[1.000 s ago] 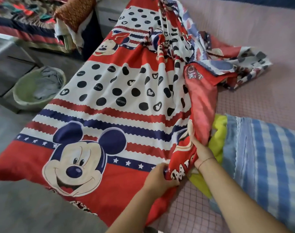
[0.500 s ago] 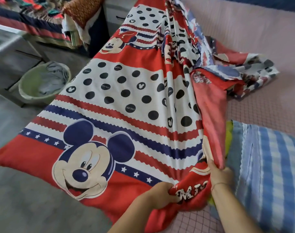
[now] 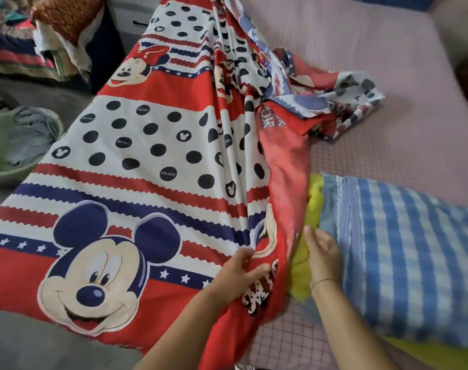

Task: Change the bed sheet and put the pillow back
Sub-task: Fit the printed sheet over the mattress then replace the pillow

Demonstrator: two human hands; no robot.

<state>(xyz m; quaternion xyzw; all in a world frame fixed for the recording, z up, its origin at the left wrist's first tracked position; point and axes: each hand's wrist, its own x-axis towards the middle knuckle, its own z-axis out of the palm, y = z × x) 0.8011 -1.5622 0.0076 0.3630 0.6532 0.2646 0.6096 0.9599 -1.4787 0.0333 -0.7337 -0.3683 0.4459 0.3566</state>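
In my head view, the bare pink mattress (image 3: 347,44) fills the ground beyond the pillow (image 3: 403,249). The pillow is blue-and-white checked and lies flat on the mattress. A yellow cloth (image 3: 311,209) shows along the pillow's left edge and again under its near side.

Left of the pillow, the bed sheet (image 3: 153,161) is drawn out long over the edge of the bed. It is red, white and navy, with cartoon mouse faces, black dots and star bands. Beyond the pillow its far part lies bunched in a loose heap on the mattress, and a red fold of it runs down just beside the yellow cloth.

Well left of the pillow, past the sheet, I see grey floor (image 3: 27,343). A green basin (image 3: 3,161) stands there with grey cloth (image 3: 30,134) inside. Far up and left of the pillow, an orange patterned cushion (image 3: 67,14) sits on a pile of other bedding.

My left hand (image 3: 241,273) is left of the pillow, on the sheet's near red fold. Its fingers and thumb are curled in, pinching a gather of the fabric. My right hand (image 3: 323,257) lies at the pillow's left edge, its fingers fairly straight and close together, resting on the yellow cloth. I cannot tell whether they also touch the sheet. A thin band (image 3: 322,281) circles that wrist.
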